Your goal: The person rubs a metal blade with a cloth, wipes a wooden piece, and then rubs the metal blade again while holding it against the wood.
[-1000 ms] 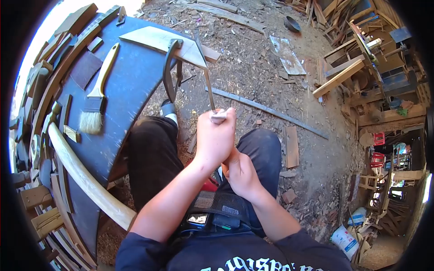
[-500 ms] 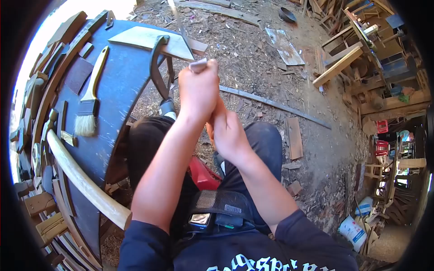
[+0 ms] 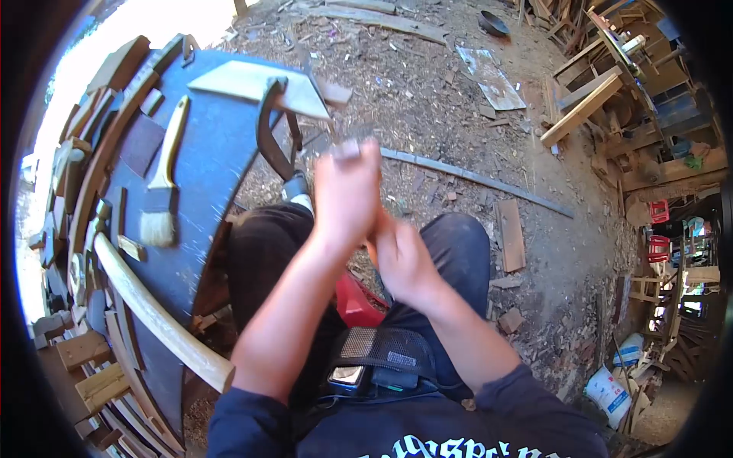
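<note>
"Where the pale board [image 3: 233, 82] projects past the edge of the blue bench [image 3: 210, 156], what holds it?"

"A dark clamp [image 3: 267, 136] spans its face and reaches below the bench edge; the board lies flat, its pointed end overhanging beside the narrow tool [image 3: 347, 150]."

"How are the hands disposed?"

"The left hand [image 3: 345, 200] is closed around the tool, fingers curled, with a pale end showing above the fist. The right hand [image 3: 405, 263] lies against it, lower and nearer the body. Its fingers are turned from view, so I cannot tell whether they are closed or what they enclose."

"Does the tool touch the board?"

"Its far part lies near the overhanging tip, but blur hides any contact."

"What makes for good handling here?"

"In my judgement, a firm but unstrained grip, both wrists in line with the tool, and a straight path with light, even pressure. Twisting would probably make the tool bind or wander; a loose clamp would let the board chatter. The fingers belong behind the working part, and the knees [image 3: 456, 243] well out of its path. The brush [image 3: 160, 200], lying flat on the bench, is well apart from the hands."
</note>
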Demonstrator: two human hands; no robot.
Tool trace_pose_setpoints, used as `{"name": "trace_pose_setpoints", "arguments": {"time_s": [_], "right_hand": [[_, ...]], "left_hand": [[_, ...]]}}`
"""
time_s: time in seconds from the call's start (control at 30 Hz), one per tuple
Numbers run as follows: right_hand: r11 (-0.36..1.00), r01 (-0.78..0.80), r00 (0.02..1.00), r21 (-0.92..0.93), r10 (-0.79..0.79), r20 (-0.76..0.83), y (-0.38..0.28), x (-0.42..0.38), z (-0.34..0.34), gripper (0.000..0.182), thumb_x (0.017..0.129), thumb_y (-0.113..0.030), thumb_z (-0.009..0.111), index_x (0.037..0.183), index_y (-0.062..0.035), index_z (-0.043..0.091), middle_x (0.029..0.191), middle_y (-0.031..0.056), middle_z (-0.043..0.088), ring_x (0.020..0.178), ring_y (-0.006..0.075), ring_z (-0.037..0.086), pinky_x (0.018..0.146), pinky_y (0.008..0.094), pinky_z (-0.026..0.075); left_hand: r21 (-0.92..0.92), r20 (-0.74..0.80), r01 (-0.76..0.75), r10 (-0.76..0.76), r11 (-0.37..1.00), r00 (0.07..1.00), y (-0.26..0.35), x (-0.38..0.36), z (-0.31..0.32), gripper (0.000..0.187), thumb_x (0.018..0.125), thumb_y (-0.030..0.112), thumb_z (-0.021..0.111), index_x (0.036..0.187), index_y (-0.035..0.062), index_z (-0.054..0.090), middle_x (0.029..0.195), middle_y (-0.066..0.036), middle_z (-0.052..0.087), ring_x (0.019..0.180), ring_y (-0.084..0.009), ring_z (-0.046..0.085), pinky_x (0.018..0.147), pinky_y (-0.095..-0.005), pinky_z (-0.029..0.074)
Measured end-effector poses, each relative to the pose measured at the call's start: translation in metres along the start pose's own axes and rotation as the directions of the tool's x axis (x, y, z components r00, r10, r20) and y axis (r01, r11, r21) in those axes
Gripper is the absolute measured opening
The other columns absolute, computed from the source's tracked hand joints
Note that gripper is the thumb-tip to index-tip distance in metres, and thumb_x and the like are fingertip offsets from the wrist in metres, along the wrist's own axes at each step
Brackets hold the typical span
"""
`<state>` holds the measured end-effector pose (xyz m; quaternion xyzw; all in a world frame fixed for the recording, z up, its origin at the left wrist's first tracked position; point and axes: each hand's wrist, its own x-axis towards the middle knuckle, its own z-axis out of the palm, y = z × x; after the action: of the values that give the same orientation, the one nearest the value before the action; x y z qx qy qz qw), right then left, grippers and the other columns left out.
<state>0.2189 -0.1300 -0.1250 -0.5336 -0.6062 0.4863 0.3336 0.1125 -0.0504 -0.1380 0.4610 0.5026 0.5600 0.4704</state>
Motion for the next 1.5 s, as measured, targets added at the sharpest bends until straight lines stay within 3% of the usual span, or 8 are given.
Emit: {"name": "trace_pose_setpoints", "arguments": {"time_s": [0.1,0.17,0.3,0.53,0.6,0.8,1.07,1.5], "right_hand": [[0.993,0.095,0.994,-0.071,-0.098,-0.038,0.02,-0.021,0.004,0.035,0.107,-0.023,0.035,0.117,-0.0005,0.061,0.079,0.0262,0.062,0.067,0.0461,0.059,0.065,0.0449,0.047],[0.998,-0.002,1.0,-0.059,0.002,-0.009,0.019,-0.005,0.004,0.035,0.107,-0.024,0.036,0.109,0.0002,0.061,0.08,0.0263,0.063,0.071,0.0468,0.06,0.066,0.0456,0.047],[0.998,-0.046,0.998,-0.035,0.044,-0.045,0.007,0.017,0.003,0.039,0.108,-0.026,0.035,0.097,0.0019,0.06,0.081,0.0264,0.063,0.076,0.0435,0.064,0.067,0.0455,0.047],[0.998,0.033,0.998,-0.054,-0.036,-0.053,0.024,-0.014,0.007,0.041,0.108,-0.027,0.034,0.113,0.0044,0.06,0.079,0.0286,0.063,0.084,0.0481,0.066,0.07,0.0478,0.049],[1.0,0.024,0.999,-0.017,-0.025,-0.047,0.001,0.024,0.002,0.039,0.107,-0.028,0.037,0.099,0.0043,0.057,0.071,0.0266,0.06,0.067,0.0474,0.057,0.061,0.0472,0.045],[1.0,0.025,0.998,0.003,-0.024,-0.05,0.014,-0.023,0.009,0.036,0.106,-0.025,0.035,0.113,-0.0004,0.061,0.076,0.0272,0.062,0.081,0.0474,0.066,0.068,0.0489,0.048],[0.996,0.052,0.997,-0.067,-0.056,-0.055,0.008,0.021,0.008,0.041,0.107,-0.03,0.037,0.106,0.0021,0.063,0.081,0.031,0.063,0.087,0.0529,0.06,0.069,0.0519,0.048],[0.991,0.109,0.988,-0.071,-0.116,-0.106,0.038,-0.019,0.016,0.033,0.104,-0.02,0.036,0.108,0.0005,0.062,0.084,0.0301,0.064,0.091,0.0507,0.063,0.076,0.0522,0.051]], "left_hand": [[0.073,0.082,-0.11,0.104,0.991,0.991,-0.043,-0.02,-0.003,0.034,0.097,0.02,0.058,0.066,0.0083,0.051,0.056,-0.001,0.047,0.05,-0.0081,0.043,0.046,-0.0299,0.032],[0.058,0.043,0.069,-0.071,0.996,0.997,-0.007,-0.018,-0.001,0.032,0.095,0.015,0.054,0.067,0.0,0.052,0.054,-0.011,0.048,0.051,-0.0155,0.047,0.049,-0.0381,0.037],[-0.148,-0.039,0.17,-0.178,0.974,0.983,0.021,0.014,0.005,0.038,0.094,0.017,0.057,0.061,-0.0005,0.052,0.053,0.0,0.049,0.049,-0.0094,0.044,0.047,-0.0335,0.035],[0.067,0.037,0.124,-0.127,0.99,0.991,-0.01,-0.018,0.002,0.032,0.095,0.014,0.052,0.067,-0.0021,0.05,0.053,-0.011,0.045,0.052,-0.0143,0.044,0.05,-0.0378,0.037],[-0.175,-0.042,0.166,-0.176,0.97,0.984,0.022,0.014,0.005,0.034,0.096,0.021,0.062,0.065,0.0138,0.048,0.055,0.006,0.043,0.046,-0.0049,0.037,0.043,-0.0259,0.028],[-0.036,0.051,0.228,-0.226,0.973,0.973,-0.01,-0.028,0.0,0.037,0.095,0.019,0.056,0.062,0.0029,0.052,0.056,0.002,0.049,0.053,-0.0062,0.043,0.047,-0.0292,0.034],[-0.268,0.039,0.241,-0.24,0.933,0.97,0.023,0.007,-0.001,0.034,0.096,0.02,0.064,0.067,0.0151,0.047,0.055,0.006,0.039,0.044,-0.0049,0.034,0.041,-0.0256,0.025],[0.028,0.063,0.17,-0.172,0.985,0.983,-0.02,-0.026,0.001,0.036,0.096,0.015,0.056,0.062,0.0054,0.054,0.056,0.002,0.05,0.051,-0.0069,0.046,0.046,-0.0288,0.034]]}}
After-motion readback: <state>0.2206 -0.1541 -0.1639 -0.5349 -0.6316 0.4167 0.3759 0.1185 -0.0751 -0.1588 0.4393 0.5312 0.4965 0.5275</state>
